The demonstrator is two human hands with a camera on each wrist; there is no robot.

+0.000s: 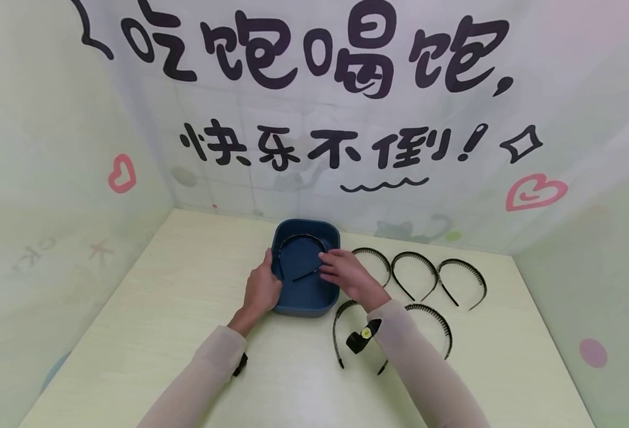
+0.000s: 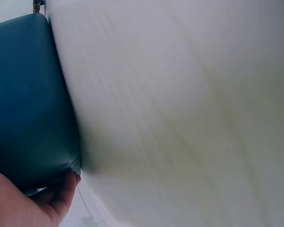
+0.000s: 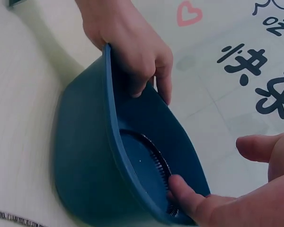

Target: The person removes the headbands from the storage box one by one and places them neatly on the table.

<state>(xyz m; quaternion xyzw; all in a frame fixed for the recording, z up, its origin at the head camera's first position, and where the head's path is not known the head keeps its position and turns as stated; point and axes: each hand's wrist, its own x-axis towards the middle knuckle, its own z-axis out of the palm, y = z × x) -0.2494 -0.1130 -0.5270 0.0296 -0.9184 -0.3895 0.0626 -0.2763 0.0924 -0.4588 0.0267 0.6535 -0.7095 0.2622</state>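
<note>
A dark blue plastic bin (image 1: 304, 300) stands on the table with one black toothed headband (image 1: 302, 236) lying inside it. My left hand (image 1: 263, 286) grips the bin's left wall. In the right wrist view its fingers curl over the rim, and in the left wrist view the fingertips lie at a lower corner of the bin (image 2: 28, 94). My right hand (image 1: 349, 274) reaches over the right rim into the bin. One fingertip meets the headband (image 3: 158, 156) there, while the thumb (image 3: 255, 147) stands well apart from it.
Three black headbands, among them a middle one (image 1: 415, 255) and a right one (image 1: 469, 266), lie in a back row right of the bin. Two more, a left one (image 1: 336, 333) and a right one (image 1: 447, 327), lie nearer, partly behind my right arm. A printed wall sheet (image 1: 293, 107) rises behind.
</note>
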